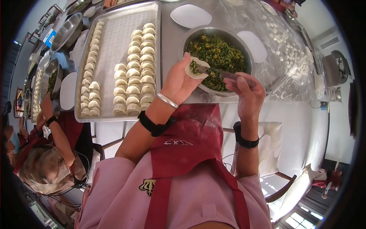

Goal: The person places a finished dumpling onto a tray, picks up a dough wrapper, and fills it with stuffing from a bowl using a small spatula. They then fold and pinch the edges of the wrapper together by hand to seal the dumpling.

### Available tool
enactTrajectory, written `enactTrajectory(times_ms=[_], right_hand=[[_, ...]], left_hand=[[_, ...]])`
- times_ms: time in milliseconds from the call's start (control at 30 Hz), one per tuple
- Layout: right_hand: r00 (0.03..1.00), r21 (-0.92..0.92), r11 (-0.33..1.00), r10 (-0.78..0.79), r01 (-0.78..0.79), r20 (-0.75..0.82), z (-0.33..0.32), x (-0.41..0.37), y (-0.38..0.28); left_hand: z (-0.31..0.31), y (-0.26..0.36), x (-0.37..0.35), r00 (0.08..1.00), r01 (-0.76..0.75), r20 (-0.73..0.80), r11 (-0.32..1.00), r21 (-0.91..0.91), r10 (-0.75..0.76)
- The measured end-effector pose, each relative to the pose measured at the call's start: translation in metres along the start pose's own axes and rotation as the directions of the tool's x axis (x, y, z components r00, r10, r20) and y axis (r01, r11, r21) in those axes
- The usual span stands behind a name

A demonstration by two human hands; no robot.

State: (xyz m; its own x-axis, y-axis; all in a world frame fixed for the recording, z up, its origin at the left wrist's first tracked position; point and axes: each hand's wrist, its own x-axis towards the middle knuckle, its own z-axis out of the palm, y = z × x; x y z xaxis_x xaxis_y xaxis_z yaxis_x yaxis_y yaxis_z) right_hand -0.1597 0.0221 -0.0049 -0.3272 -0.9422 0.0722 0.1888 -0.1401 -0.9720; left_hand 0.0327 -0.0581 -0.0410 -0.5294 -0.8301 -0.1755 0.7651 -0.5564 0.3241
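My left hand holds a round dough wrapper with a bit of green filling on it, at the near left rim of a metal bowl. In my right hand is a flat spatula-like tool, its tip touching the filling on the wrapper. The bowl holds chopped green and yellow filling. To the left lies a metal tray with rows of folded dumplings.
White plates lie behind and right of the bowl. Many small dough pieces are spread on the floury metal table at the right. At the far left a co-worker's hand is beside another filling bowl; an empty-looking bowl stands beyond.
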Motion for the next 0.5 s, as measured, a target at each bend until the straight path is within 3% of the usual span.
enactTrajectory(times_ms=[200,500], right_hand=[[0.991,0.041,0.993,0.117,-0.114,-0.07,0.001,0.008,0.012],[0.987,-0.004,0.99,0.144,-0.144,-0.068,-0.007,0.008,0.009]], left_hand=[[0.011,-0.004,-0.016,1.0,0.01,-0.03,1.0,0.023,-0.009],[-0.006,-0.007,-0.019,1.0,0.027,-0.009,0.998,0.051,-0.026]])
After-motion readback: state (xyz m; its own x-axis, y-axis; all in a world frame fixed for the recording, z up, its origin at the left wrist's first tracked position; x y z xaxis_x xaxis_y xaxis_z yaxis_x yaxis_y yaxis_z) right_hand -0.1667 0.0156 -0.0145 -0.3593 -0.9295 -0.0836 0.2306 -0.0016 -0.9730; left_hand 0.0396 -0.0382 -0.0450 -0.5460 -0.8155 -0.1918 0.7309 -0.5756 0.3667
